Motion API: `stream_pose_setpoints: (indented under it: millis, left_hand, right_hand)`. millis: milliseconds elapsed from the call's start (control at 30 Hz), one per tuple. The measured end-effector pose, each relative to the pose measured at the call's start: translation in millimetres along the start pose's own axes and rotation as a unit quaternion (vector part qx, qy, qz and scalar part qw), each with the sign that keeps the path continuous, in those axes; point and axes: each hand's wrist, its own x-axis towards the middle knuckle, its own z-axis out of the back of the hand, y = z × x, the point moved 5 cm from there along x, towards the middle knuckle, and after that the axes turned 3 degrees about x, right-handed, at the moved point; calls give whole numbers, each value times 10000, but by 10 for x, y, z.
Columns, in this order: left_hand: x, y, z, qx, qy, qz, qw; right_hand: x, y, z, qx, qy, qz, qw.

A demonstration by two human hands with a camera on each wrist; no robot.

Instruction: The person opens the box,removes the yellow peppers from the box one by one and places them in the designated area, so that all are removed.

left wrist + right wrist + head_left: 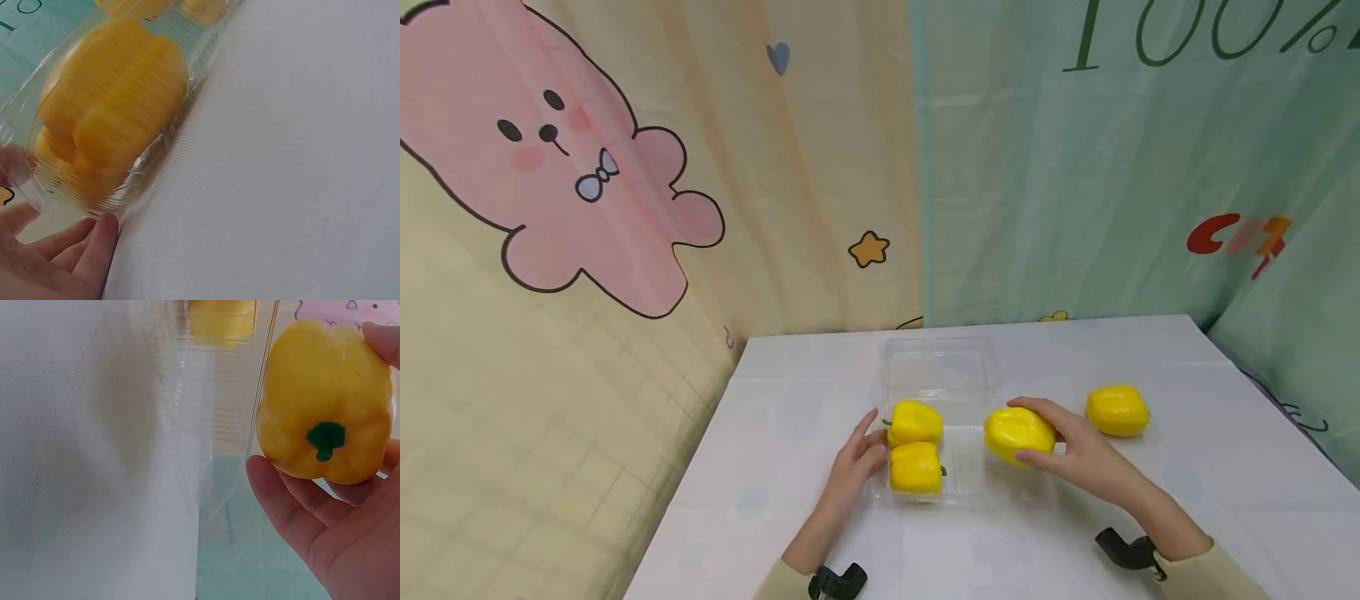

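Note:
My right hand (pixel 1078 454) holds a yellow bell pepper (pixel 1018 435) by its sides, thumb and fingers apart around it, over the right part of a clear plastic clamshell container (pixel 958 492). In the right wrist view, the pepper's green stem (pixel 326 439) faces the camera. Two more yellow bell peppers, a far one (pixel 915 422) and a near one (pixel 916 468), sit in the container's left side. At the container's left wall is my left hand (pixel 853 465). Its fingertips (pixel 105 226) touch the plastic low down, close to the table, in the left wrist view.
Another yellow bell pepper (pixel 1117 411) lies on the white-covered table (pixel 760 433), right of the container. The container's clear lid (pixel 936 362) lies folded back on the far side. Printed curtains (pixel 820 167) hang behind and beside the table.

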Motion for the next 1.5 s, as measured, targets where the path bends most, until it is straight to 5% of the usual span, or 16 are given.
stream_pose_setpoints:
  millis: [833, 1500]
  left_hand:
    - [-79, 35, 7, 139, -105, 14, 9998]
    - [-17, -34, -23, 113, -48, -213, 9997]
  right_hand:
    - [-88, -6, -42, 105, -42, -47, 9999]
    - [-49, 49, -11, -121, -84, 100, 9998]
